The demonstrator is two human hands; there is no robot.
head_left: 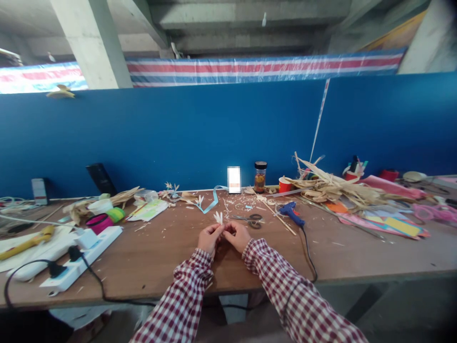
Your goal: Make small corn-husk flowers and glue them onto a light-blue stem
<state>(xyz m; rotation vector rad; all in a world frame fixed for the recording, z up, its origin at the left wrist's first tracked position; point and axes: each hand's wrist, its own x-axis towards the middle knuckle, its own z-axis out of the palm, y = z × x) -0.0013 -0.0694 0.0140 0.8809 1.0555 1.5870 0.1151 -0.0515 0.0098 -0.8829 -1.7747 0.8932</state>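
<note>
Both hands meet over the middle of the wooden table [153, 259], sleeves in red-and-white check. My left hand [209, 238] and my right hand [237, 236] pinch together a small pale husk piece [218, 218] whose thin white strips stick up between the fingertips. Grey-handled scissors [250, 220] lie just beyond my right hand. A blue glue gun [291, 212] rests to the right of them, its black cord running off the table's front edge.
A white power strip [80, 259] with black plugs sits at the left, near a pink tape roll [99, 222]. Dried husks [332, 186], a red cup [284, 185], a dark-lidded jar [260, 176] and coloured paper [385, 221] crowd the right. A blue partition [200, 128] backs the table.
</note>
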